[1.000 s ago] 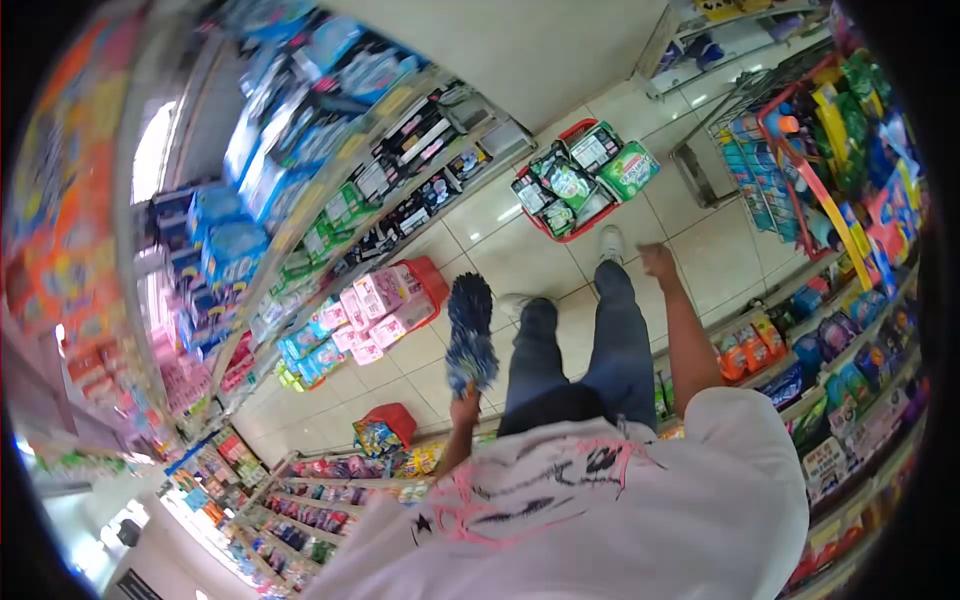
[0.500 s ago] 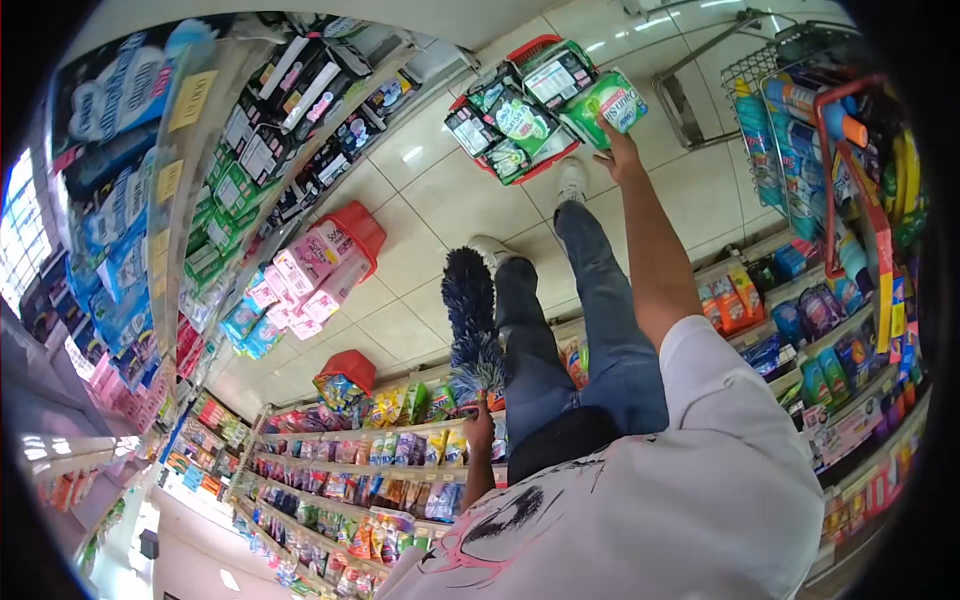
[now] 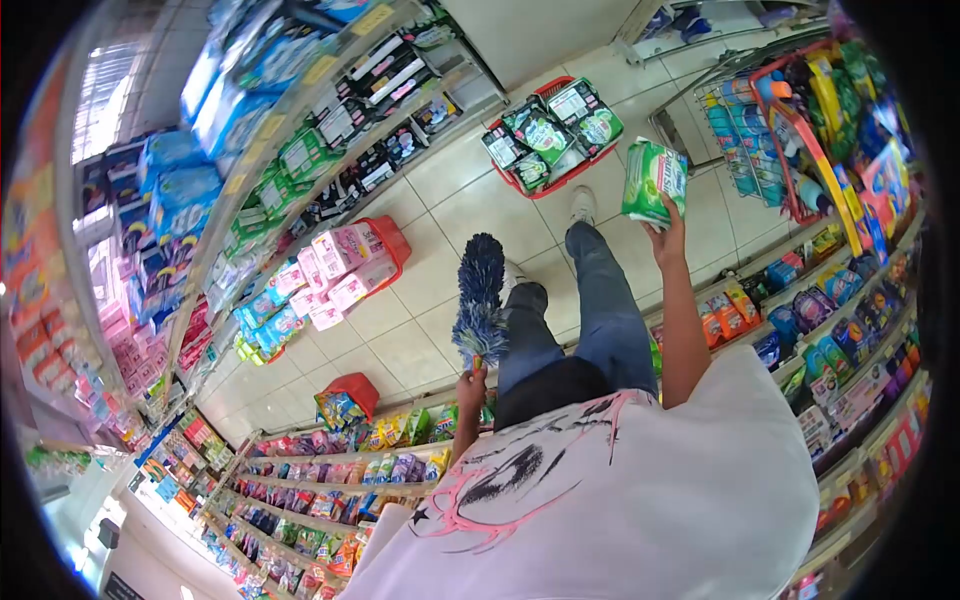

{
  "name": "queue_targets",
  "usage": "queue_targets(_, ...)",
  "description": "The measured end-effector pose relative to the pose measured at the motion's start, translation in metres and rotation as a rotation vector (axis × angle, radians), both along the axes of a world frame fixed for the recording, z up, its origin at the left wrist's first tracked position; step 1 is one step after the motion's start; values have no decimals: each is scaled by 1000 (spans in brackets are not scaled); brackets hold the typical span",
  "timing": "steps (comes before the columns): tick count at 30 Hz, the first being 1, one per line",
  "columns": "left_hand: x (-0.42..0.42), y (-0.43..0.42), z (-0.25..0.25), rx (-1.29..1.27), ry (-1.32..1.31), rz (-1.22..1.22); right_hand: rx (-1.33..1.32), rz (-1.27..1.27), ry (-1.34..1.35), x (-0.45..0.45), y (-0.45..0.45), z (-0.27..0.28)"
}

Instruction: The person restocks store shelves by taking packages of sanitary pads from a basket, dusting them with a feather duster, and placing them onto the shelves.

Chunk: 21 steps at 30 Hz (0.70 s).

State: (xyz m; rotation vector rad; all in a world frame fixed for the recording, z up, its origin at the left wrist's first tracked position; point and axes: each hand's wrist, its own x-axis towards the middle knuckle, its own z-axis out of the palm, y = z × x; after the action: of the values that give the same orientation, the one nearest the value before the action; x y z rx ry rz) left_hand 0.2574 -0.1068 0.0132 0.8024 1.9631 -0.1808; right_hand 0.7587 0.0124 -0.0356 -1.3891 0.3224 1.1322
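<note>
Holding the green pack [image 3: 650, 182] out ahead, we are grasping its near end with our right hand [image 3: 667, 234], its long axis seeming to run away from us, while the red basket [image 3: 572, 171] is lying ahead and leftward, apart from it. Our left hand [image 3: 472, 388], farther from the pack, is gripping the duster [image 3: 480, 295] upright-looking, pointing forward.

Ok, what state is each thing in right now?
Left hand: closed on duster
Duster: held by its handle
Right hand: gripping green pack
Green pack: in hand
Dark-pack basket: on floor, loaded
Pink-pack basket: on floor, loaded
Small red container: on floor, holding packs
Lower-left shelves: stocked
</note>
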Motion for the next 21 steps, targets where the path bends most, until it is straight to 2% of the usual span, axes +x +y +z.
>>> queue_targets(1,-43,-22,-38,79,25,-137,18,2,-11,-12,-8,17)
queue_targets(3,-68,-17,-33,240,102,-264,17,-9,-107,-34,-21,54)
queue_targets(5,-67,8,22,247,-41,-207,88,14,-153,-53,-33,72)
queue_targets(7,-76,15,65,329,-270,-36,313,99,-278,-82,-33,101)
queue_targets(9,-88,11,99,511,-413,59,403,152,-254,-110,-26,134)
queue_targets(11,-92,9,136,628,-510,169,620,131,-85,-138,-18,162)
queue_targets(13,-102,11,171,607,-546,198,616,207,-125,-171,-6,199)
queue_targets(17,-113,10,209,688,-575,243,762,349,61,-234,10,252)
queue_targets(19,-113,10,220,722,-556,247,831,448,109,-256,16,258)
queue_targets(21,-108,12,232,710,-568,257,777,598,169,-275,19,249)
